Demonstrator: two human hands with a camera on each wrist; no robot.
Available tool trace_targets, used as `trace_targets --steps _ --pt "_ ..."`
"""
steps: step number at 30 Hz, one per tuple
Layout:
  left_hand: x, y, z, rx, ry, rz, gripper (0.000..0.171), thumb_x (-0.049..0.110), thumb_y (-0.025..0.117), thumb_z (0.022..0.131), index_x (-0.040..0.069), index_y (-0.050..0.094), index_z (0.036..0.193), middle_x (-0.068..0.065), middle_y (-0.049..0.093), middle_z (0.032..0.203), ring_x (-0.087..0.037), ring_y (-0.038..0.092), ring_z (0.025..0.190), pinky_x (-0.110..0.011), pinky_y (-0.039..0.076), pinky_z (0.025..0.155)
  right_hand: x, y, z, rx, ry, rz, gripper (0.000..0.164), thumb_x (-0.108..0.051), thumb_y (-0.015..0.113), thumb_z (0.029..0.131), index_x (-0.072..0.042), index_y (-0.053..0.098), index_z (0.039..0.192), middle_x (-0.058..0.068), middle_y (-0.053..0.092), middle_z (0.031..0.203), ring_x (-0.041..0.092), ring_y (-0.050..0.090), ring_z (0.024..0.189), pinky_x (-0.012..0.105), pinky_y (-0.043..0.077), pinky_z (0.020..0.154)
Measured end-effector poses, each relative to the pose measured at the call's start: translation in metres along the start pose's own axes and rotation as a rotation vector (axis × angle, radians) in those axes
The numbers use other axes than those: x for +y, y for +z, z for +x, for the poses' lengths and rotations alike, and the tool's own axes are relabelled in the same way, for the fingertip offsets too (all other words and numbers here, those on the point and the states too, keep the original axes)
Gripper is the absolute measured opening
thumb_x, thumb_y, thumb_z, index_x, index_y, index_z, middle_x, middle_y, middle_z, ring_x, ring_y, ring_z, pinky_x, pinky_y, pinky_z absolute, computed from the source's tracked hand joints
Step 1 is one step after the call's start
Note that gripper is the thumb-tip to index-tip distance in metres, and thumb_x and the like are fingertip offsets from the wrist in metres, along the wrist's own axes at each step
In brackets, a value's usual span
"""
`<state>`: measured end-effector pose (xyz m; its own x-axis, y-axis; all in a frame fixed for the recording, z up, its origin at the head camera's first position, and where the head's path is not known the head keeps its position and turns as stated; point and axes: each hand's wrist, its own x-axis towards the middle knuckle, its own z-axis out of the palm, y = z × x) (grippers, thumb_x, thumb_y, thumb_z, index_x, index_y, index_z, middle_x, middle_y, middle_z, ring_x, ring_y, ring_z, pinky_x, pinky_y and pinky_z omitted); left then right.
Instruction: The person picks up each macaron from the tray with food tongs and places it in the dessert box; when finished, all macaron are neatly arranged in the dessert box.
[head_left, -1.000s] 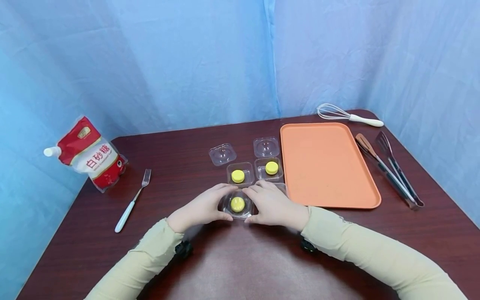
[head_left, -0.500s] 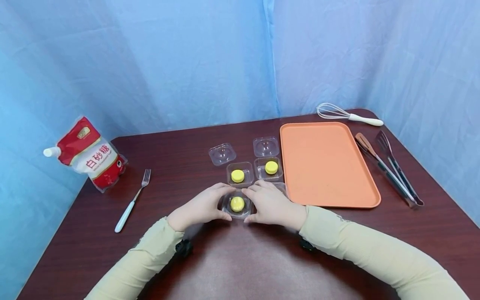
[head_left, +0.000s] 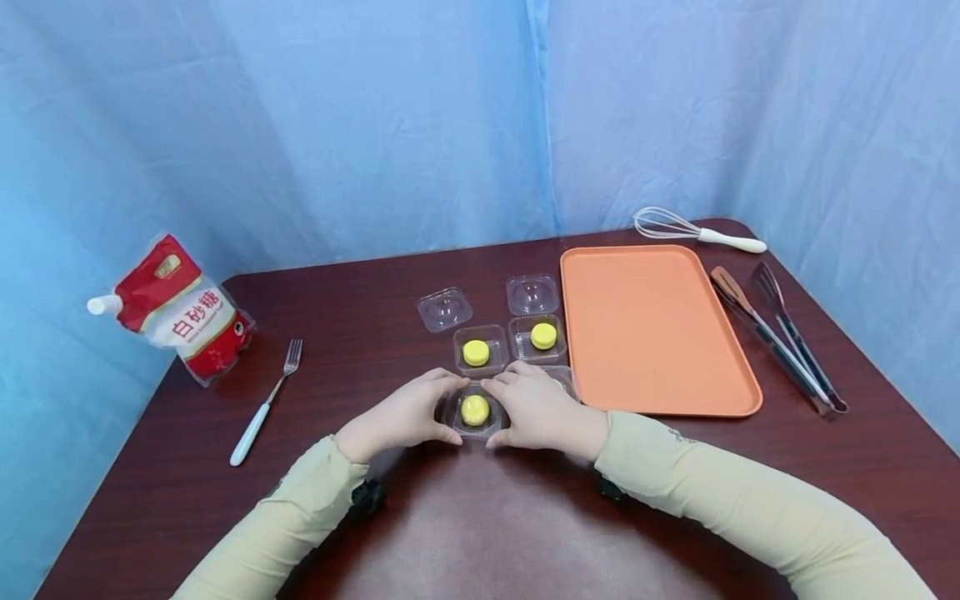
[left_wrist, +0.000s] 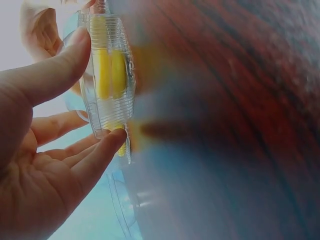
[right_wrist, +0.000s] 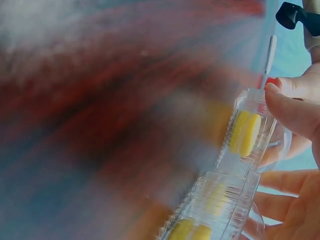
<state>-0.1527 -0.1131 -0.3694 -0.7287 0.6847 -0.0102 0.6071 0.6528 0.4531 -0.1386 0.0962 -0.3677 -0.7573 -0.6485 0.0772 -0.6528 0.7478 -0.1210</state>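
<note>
A lidded clear plastic box sits on the table in front of me, a yellow macaron inside. My left hand holds its left side, thumb at the near corner and fingers toward the far one. Opposite, my right hand holds the right side the same way. In the left wrist view the thumb lies against the lid's edge. A second lidded box is partly hidden behind my right hand. Two boxes without lids, the left one and the right one, each hold a yellow macaron.
Two clear domed lids, a left one and a right one, lie farther back. An orange tray is at right, with a whisk and tongs beyond. A sugar pouch and a fork are at left.
</note>
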Motion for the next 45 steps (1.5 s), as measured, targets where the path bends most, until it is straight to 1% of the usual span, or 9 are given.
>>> trace_targets --steps 6,12,17,23,26,29,33,41,45 --pt "0.002 0.002 0.000 0.031 0.002 0.015 0.074 0.025 0.085 0.067 -0.007 0.055 0.126 -0.015 0.059 0.119 -0.024 0.056 0.111 -0.037 0.045 0.097 0.001 -0.004 -0.001 -0.013 -0.020 0.008 0.074 -0.049 0.081 0.066 -0.003 0.062 0.120 0.008 0.068 0.112 0.028 0.055 0.105 0.041 0.040 0.099" --pt "0.006 0.004 -0.001 0.044 -0.018 0.016 0.074 0.026 0.086 0.066 -0.007 0.055 0.126 -0.014 0.059 0.115 -0.023 0.057 0.107 -0.037 0.046 0.095 0.002 -0.004 -0.002 -0.010 -0.036 0.016 0.074 -0.048 0.081 0.065 -0.002 0.061 0.120 0.008 0.068 0.113 0.027 0.055 0.104 0.041 0.040 0.099" --pt "0.009 0.005 -0.002 0.024 -0.035 0.009 0.075 0.026 0.084 0.069 -0.008 0.053 0.128 -0.015 0.057 0.117 -0.024 0.057 0.107 -0.037 0.046 0.095 0.003 -0.004 -0.003 -0.014 -0.041 0.014 0.075 -0.048 0.081 0.065 -0.002 0.061 0.120 0.008 0.068 0.114 0.026 0.056 0.104 0.039 0.040 0.099" --pt "0.007 0.003 -0.004 -0.030 -0.052 -0.017 0.079 0.027 0.081 0.074 -0.007 0.046 0.135 -0.018 0.051 0.130 -0.026 0.053 0.118 -0.039 0.044 0.099 0.003 -0.006 -0.003 -0.014 -0.045 0.007 0.076 -0.049 0.081 0.065 -0.001 0.061 0.121 0.009 0.068 0.114 0.026 0.056 0.106 0.039 0.040 0.099" --pt "0.006 0.001 -0.005 -0.034 -0.051 -0.010 0.078 0.030 0.079 0.076 -0.005 0.045 0.137 -0.018 0.049 0.133 -0.026 0.052 0.121 -0.039 0.043 0.100 0.003 -0.007 -0.003 -0.012 -0.046 0.003 0.076 -0.049 0.081 0.065 -0.001 0.061 0.121 0.009 0.068 0.114 0.026 0.056 0.106 0.038 0.040 0.099" --pt "0.005 -0.002 -0.005 -0.001 -0.043 -0.004 0.073 0.030 0.077 0.078 -0.004 0.047 0.136 -0.017 0.051 0.132 -0.026 0.052 0.120 -0.040 0.044 0.100 0.003 -0.007 -0.003 -0.011 -0.048 -0.003 0.076 -0.050 0.081 0.065 -0.002 0.061 0.121 0.008 0.068 0.114 0.026 0.056 0.105 0.038 0.040 0.099" --pt "0.001 -0.008 -0.004 0.084 -0.050 -0.002 0.061 0.028 0.074 0.082 -0.001 0.053 0.131 -0.016 0.054 0.128 -0.026 0.054 0.118 -0.041 0.045 0.099 0.004 -0.006 -0.003 -0.016 -0.039 0.008 0.076 -0.049 0.081 0.066 -0.002 0.061 0.122 0.009 0.067 0.116 0.027 0.055 0.106 0.039 0.040 0.099" --pt "-0.016 -0.013 0.004 0.252 -0.121 0.019 0.045 0.025 0.069 0.087 0.002 0.059 0.125 -0.013 0.058 0.122 -0.026 0.057 0.113 -0.042 0.046 0.097 0.004 -0.004 -0.005 0.003 -0.036 0.025 0.074 -0.047 0.082 0.065 -0.002 0.061 0.121 0.010 0.067 0.115 0.029 0.055 0.106 0.040 0.040 0.099" --pt "-0.021 -0.015 0.011 0.322 -0.138 0.012 0.042 0.023 0.068 0.088 0.002 0.060 0.122 -0.015 0.058 0.121 -0.027 0.058 0.111 -0.043 0.046 0.097 0.004 -0.004 -0.005 0.003 -0.033 0.021 0.074 -0.046 0.082 0.065 -0.003 0.061 0.121 0.009 0.067 0.115 0.028 0.055 0.106 0.040 0.040 0.099"
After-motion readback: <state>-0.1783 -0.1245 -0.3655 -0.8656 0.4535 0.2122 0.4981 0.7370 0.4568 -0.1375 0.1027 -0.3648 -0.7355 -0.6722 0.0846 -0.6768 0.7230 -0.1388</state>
